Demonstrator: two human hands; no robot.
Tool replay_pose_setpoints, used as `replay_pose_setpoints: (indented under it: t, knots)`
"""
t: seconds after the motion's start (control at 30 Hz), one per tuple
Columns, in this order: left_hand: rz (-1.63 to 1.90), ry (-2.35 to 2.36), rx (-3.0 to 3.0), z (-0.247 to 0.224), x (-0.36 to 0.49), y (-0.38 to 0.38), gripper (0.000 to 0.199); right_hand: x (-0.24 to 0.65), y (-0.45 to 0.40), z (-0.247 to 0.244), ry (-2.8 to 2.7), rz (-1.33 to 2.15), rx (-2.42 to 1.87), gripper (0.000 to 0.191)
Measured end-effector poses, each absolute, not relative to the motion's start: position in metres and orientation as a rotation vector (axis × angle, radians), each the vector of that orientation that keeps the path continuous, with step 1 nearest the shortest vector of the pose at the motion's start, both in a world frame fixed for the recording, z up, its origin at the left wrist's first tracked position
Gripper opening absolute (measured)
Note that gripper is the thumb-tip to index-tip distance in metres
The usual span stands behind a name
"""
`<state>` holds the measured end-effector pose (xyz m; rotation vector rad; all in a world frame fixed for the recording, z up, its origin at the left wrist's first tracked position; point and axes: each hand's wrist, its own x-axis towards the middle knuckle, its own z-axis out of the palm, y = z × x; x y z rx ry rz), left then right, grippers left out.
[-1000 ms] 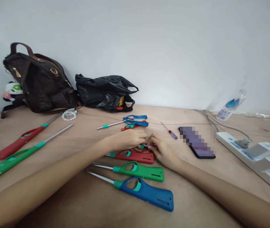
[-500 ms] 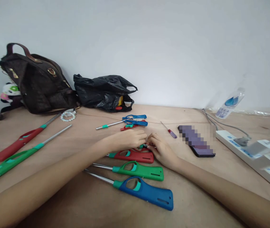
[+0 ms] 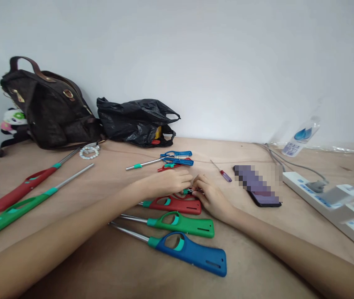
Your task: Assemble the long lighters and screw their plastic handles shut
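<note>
So the bit being worked on, a small teal-and-black piece [image 3: 187, 192] with thin wire, sits right between the two hands, and fingers cover most of it. The right hand [image 3: 212, 198] has thumb and fingertips pinched on its near end. The left hand [image 3: 169, 182] is curled up against it, but its fingertips are tucked out of sight, so can't tell whether it's gripping anything. Just on the wearer's side of the hands there's a red lighter [image 3: 181, 204], then a green lighter [image 3: 192, 225], their tubes running behind the left forearm. A screwdriver [image 3: 225, 176] lies beyond the right hand, and right of that hand is a phone [image 3: 259, 189], its screen pixelated. Compared with a second ago, basically the same pose; the whole view has just slid a touch.
</note>
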<state>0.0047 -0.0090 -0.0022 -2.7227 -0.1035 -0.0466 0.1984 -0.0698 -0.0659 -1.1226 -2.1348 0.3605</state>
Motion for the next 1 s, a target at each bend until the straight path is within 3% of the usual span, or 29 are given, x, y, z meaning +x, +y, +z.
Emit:
replay_pose_setpoints:
  t: [0.77,1.0]
  knots:
    - [-0.223,-0.231,-3.171,-0.012,0.000,0.000,0.008,0.198,-0.069,-0.065,-2.111,0.426,-1.113,0.019]
    - [-0.267,-0.104,-3.030,-0.016,-0.001,0.003,0.009,0.198,-0.069,-0.063,-2.108,0.454,-1.117,0.018]
